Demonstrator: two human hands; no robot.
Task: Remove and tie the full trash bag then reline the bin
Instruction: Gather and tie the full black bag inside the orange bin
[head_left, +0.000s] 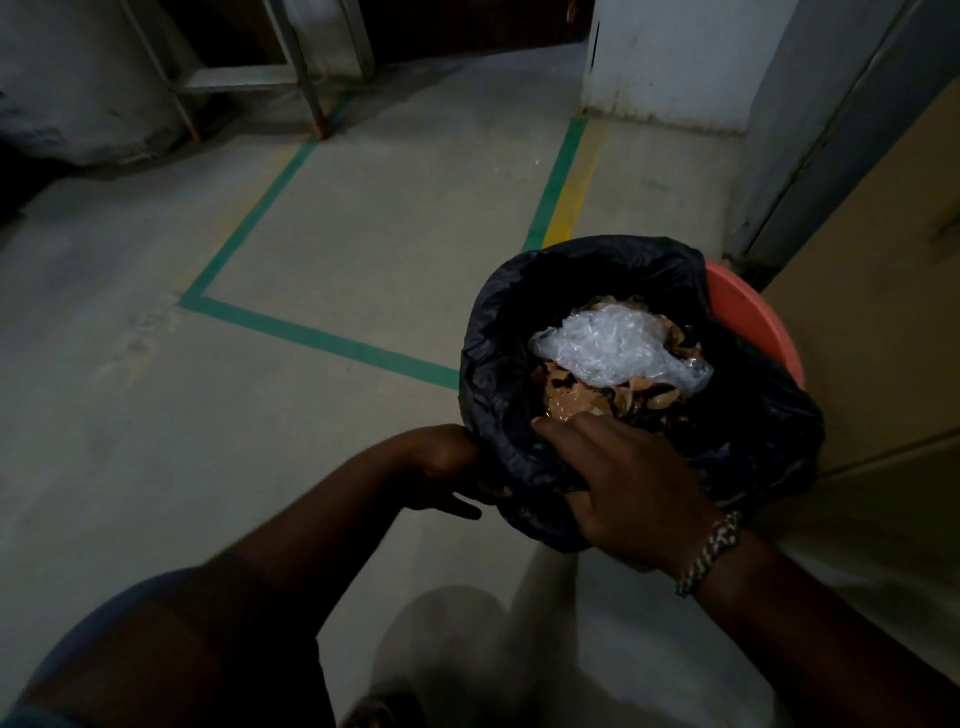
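Dim concrete floor stretches wide open to the left and ahead, marked by a green tape line that turns a corner. Rusty-footed metal frame legs stand well back. On the right it is tighter: a white pillar and a pale door close in just beside the red bin.

Only the bin's far right rim shows, because the black trash bag sits upright in it, mouth facing straight up, its loose edge bunched over the rest. Inside lie crumpled clear plastic on top and brown scraps beneath, filling it near the top.

The left hand grips the bag's left edge with curled fingers. The right hand, with a chain bracelet at its wrist, pinches the near rim, fingers over the mouth and thumb outside.
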